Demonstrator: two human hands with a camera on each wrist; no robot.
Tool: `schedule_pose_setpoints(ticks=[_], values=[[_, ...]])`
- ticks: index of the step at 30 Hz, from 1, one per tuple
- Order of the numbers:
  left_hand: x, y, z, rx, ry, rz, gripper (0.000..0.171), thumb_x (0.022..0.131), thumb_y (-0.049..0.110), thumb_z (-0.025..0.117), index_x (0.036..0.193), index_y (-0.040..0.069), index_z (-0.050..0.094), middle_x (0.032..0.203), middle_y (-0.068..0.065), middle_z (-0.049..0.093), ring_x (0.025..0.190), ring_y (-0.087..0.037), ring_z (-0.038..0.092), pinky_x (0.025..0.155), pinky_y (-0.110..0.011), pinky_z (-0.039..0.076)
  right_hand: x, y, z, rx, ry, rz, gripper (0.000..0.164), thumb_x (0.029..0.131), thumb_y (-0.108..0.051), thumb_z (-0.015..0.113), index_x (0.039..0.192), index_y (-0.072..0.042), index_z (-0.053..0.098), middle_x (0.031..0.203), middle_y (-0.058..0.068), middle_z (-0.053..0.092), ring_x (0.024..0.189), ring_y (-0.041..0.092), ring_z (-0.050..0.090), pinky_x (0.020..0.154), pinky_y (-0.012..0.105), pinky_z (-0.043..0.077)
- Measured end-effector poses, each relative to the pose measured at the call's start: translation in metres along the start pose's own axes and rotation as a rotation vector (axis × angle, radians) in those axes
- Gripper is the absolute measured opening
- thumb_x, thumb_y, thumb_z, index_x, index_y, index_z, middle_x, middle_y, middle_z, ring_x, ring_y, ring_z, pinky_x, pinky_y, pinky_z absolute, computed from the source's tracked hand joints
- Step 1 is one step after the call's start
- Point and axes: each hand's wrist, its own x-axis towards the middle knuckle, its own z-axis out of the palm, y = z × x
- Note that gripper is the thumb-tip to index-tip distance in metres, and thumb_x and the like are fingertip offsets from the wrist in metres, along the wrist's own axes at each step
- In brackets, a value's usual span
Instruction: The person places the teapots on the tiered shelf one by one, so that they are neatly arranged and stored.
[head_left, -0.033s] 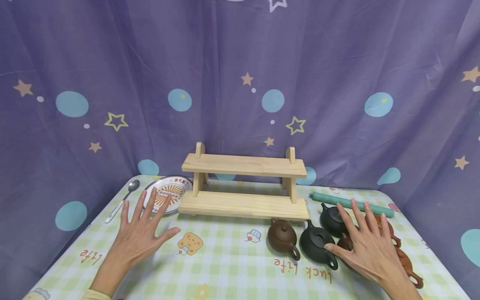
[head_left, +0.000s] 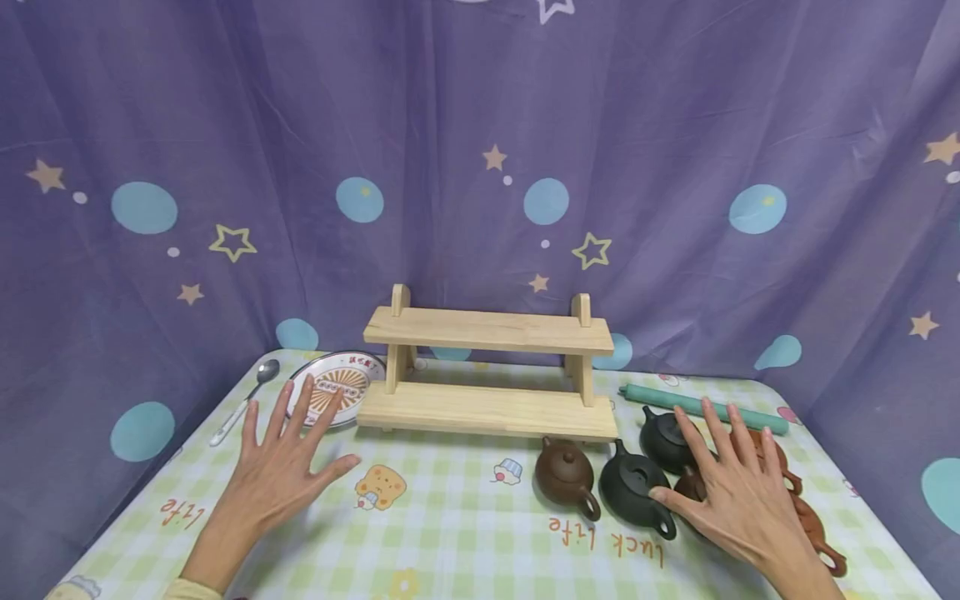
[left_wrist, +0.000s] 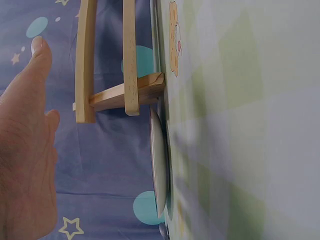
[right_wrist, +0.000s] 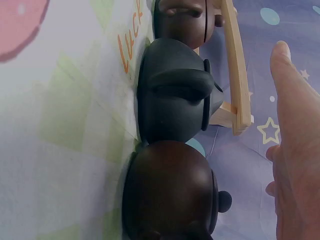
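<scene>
At the right of the table [head_left: 465, 533], brown, black and reddish teapots [head_left: 630, 493] are clustered upright beside and partly beneath the right hand [head_left: 738, 504], some hidden by it. Visible handles [head_left: 592, 507] are mostly turned toward the person, presumably for easy gripping. Left hand [head_left: 272, 479] is poised near the plate [head_left: 366, 379], beside which a spoon [head_left: 243, 405] is laid. Both hands are held raised, fingers spread wide, nothing gripped; readiness is suggested. Shelf [head_left: 487, 406] is set centrally, probably so both tiers can be reached
</scene>
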Motion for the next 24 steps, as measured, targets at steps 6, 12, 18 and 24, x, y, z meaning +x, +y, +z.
schedule_pose_setpoints(ticks=[6, 12, 18, 24], values=[[-0.0023, 0.0001, 0.0012, 0.000, 0.002, 0.003, 0.090, 0.097, 0.074, 0.048, 0.167, 0.026, 0.018, 0.173, -0.014, 0.004, 0.158, -0.032, -0.002, 0.121, -0.064, -0.011, -0.0006, -0.0003, 0.0004, 0.000, 0.001, -0.009, 0.110, 0.086, -0.073, 0.067, 0.168, -0.026, 0.010, 0.174, 0.013, 0.000, 0.156, 0.036, -0.013, 0.118, 0.069, -0.014], [-0.0025, 0.0025, 0.0001, 0.002, -0.012, -0.005, 0.089, 0.097, 0.073, 0.049, 0.167, 0.024, 0.023, 0.173, -0.014, 0.005, 0.158, -0.032, -0.001, 0.121, -0.066, -0.006, -0.0039, 0.0003, -0.0002, 0.000, 0.004, -0.004, 0.111, 0.085, -0.075, 0.067, 0.168, -0.024, 0.014, 0.174, 0.013, 0.001, 0.156, 0.037, -0.012, 0.118, 0.070, -0.012], [-0.0020, 0.0042, 0.0004, -0.013, -0.036, -0.017, 0.090, 0.097, 0.072, 0.050, 0.167, 0.023, 0.021, 0.174, -0.012, -0.001, 0.158, -0.031, -0.007, 0.121, -0.064, -0.008, -0.0053, 0.0026, -0.0002, 0.019, 0.044, -0.014, 0.110, 0.084, -0.073, 0.070, 0.168, -0.024, 0.017, 0.171, 0.018, 0.015, 0.156, 0.042, 0.002, 0.120, 0.070, -0.003], [0.0040, 0.0068, -0.0001, -0.143, -0.064, -0.050, 0.092, 0.098, 0.063, 0.060, 0.168, 0.020, 0.018, 0.172, -0.019, 0.006, 0.155, -0.043, 0.008, 0.122, -0.065, -0.003, -0.0057, 0.0059, -0.0026, 0.122, 0.168, -0.050, 0.094, 0.087, -0.062, 0.074, 0.159, -0.012, 0.039, 0.152, 0.025, 0.043, 0.141, 0.049, 0.034, 0.107, 0.072, 0.027]])
